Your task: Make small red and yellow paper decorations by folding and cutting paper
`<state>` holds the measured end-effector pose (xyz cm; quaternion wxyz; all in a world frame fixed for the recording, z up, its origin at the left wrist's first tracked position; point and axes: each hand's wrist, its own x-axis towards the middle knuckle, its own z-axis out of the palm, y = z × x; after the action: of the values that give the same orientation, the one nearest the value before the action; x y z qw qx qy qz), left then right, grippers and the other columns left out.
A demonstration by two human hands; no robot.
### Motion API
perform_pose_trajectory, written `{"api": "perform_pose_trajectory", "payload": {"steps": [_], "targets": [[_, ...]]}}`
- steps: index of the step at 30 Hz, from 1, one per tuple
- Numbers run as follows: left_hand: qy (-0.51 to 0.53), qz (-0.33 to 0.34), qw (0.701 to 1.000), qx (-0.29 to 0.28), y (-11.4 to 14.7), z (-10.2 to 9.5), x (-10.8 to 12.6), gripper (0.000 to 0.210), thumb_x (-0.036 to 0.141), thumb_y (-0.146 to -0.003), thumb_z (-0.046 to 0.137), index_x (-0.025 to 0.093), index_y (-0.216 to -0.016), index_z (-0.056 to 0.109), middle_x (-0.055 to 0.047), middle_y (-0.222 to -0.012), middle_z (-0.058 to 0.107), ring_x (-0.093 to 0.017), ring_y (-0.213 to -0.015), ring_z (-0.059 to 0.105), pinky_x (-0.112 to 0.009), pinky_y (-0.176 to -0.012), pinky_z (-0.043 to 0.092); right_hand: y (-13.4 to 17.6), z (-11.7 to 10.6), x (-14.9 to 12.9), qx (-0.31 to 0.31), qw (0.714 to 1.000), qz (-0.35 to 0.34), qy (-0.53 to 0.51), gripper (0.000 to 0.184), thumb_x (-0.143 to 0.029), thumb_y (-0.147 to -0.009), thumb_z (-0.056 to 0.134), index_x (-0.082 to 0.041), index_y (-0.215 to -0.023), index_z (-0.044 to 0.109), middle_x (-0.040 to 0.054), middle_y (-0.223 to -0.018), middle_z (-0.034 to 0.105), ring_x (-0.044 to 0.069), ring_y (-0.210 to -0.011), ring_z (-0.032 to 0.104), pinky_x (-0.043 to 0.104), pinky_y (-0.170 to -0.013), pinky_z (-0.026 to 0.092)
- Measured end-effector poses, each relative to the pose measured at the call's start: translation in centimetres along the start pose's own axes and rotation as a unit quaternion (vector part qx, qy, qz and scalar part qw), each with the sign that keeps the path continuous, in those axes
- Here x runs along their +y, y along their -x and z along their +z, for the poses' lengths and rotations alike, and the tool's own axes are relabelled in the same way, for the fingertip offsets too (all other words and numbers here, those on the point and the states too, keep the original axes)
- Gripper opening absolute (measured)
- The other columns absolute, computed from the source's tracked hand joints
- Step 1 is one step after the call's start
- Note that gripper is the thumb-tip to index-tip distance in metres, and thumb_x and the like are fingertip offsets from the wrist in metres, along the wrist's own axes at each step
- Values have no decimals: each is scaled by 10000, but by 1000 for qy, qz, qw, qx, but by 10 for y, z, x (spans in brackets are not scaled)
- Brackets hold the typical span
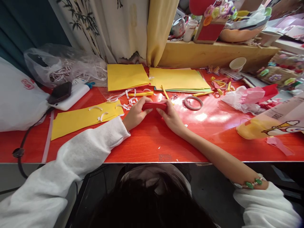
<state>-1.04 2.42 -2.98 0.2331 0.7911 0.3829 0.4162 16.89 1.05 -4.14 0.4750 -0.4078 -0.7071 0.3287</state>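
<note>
The red worktop (142, 147) spanned the view. Near its middle, the left hand (136, 113) and right hand (173, 117) each had the grip pinching one end of the red paper (154, 105). From there, yellow sheets (128, 77) lay at 10 o'clock, a ring (194, 108) at 3 o'clock. A curtain (128, 31) hung at 11 o'clock; a laden ledge (201, 53) stood at 2 o'clock.

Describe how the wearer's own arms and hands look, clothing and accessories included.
The left sleeve is pale grey-white, soft-looking and loose, reaching the wrist with a plain cuff. The right sleeve, equally pale, is bunched well up the arm, leaving the forearm bare. A bracelet with rounded green pieces sits just below it. The left hand and right hand are ungloved.
</note>
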Motion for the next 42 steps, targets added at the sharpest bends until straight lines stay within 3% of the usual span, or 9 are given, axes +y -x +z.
{"api": "perform_pose_trajectory", "payload": {"steps": [3, 6, 11, 16, 26, 30, 34, 37, 42], "targets": [[-16, 5, 1000, 20, 0, 0, 1, 186, 184, -839, 558, 208, -1015, 505, -14, -993, 611, -151, -899, 597, -270, -802, 505, 0, 1, 1, 24, 1000, 6, 5, 164, -289, -866, 481, -238, -987, 383, 36, -920, 510, 184, -828, 522, 348, -775, 459], [-18, 5, 1000, 7, 0, -1, 1, 205, 182, -844, 550, 208, -1043, 507, -15, -998, 629, -151, -890, 611, -276, -807, 509, 0, 1, 2, 7, 1000, 11, -8, 213, -271, -859, 486, -242, -1033, 367, 45, -959, 535, 188, -868, 545, 355, -798, 468], [-7, 60, 998, 6, 0, -2, 1, 364, 133, -864, 510, 238, -1211, 486, -38, -1265, 561, -164, -1138, 551, -307, -987, 451, 0, 0, 2, -3, 1000, 9, 10, 214, -246, -860, 476, -231, -1051, 381, 78, -1023, 568, 205, -913, 570, 382, -817, 469], [-20, 97, 995, 27, 0, -1, 1, 339, 130, -875, 502, 231, -1198, 529, -37, -1175, 616, -154, -1092, 580, -293, -951, 479, 1, 2, 3, 24, 1000, 4, 12, 192, -269, -866, 469, -239, -1015, 350, 72, -997, 561, 206, -909, 567, 388, -819, 472], [-5, 104, 995, 6, 0, -3, -5, 286, 125, -869, 507, 232, -1129, 557, -21, -1097, 640, -143, -991, 613, -274, -878, 504, 2, 3, 0, 12, 998, 14, 54, 220, -254, -839, 499, -242, -981, 332, 60, -935, 548, 205, -842, 565, 392, -782, 487], [11, 73, 996, 56, -1, -4, -6, 269, 149, -859, 532, 235, -1112, 553, -14, -1098, 631, -145, -998, 604, -265, -859, 503, 1, 3, -1, -7, 1000, 21, -9, 224, -257, -852, 476, -254, -1010, 317, 58, -983, 602, 206, -911, 596, 394, -826, 496], [-1, 67, 997, 25, -1, -4, -5, 269, 134, -847, 538, 236, -1095, 558, -1, -1065, 640, -122, -903, 621, -235, -793, 507, 0, 2, -1, -21, 999, 35, 35, 231, -247, -819, 513, -229, -1013, 390, 82, -985, 621, 236, -918, 610, 418, -817, 500], [-11, 67, 997, 49, -1, -4, -3, 270, 121, -848, 522, 229, -1094, 549, -4, -1081, 636, -128, -944, 612, -250, -837, 496, -1, 1, -2, -21, 999, 27, 37, 223, -230, -825, 495, -215, -1032, 415, 96, -1015, 622, 238, -945, 612, 418, -843, 491], [-38, 51, 997, 40, -1, -6, 0, 268, 124, -836, 523, 237, -1079, 542, 1, -1056, 643, -126, -880, 616, -259, -796, 503, -2, -1, -1, -51, 997, 29, 46, 238, -203, -809, 502, -204, -1045, 475, 96, -1033, 632, 252, -967, 610, 436, -850, 487]]}}
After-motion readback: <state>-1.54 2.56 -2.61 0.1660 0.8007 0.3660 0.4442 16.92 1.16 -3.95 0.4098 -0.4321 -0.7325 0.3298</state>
